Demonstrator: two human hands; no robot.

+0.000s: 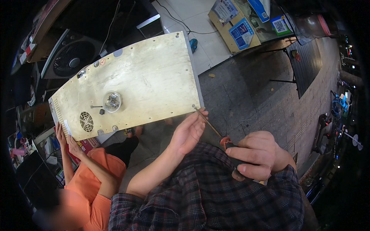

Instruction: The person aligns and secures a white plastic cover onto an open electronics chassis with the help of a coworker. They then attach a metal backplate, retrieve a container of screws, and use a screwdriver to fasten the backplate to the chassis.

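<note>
A long-shafted screwdriver [209, 123] with a dark handle and red binding slants from my right hand [256, 154], whose fingers wrap round the handle. Its tip meets a screw [194, 106] at the near right corner of a large pale metal panel [154, 73]. My left hand [189, 132] is at that corner, with thumb and fingers closed about the shaft near the tip. On the panel stand a round clear tub [113, 101] of small metal parts, a small dark knob-like piece [101, 112] and a short flat metal piece [96, 106].
To the left, a person in an orange shirt [104, 165] has both hands on the panel's far left end. A black fan or speaker unit [73, 57] lies behind the panel. At the back right is a counter [227, 38] with packages. Grey paving [246, 100] lies right.
</note>
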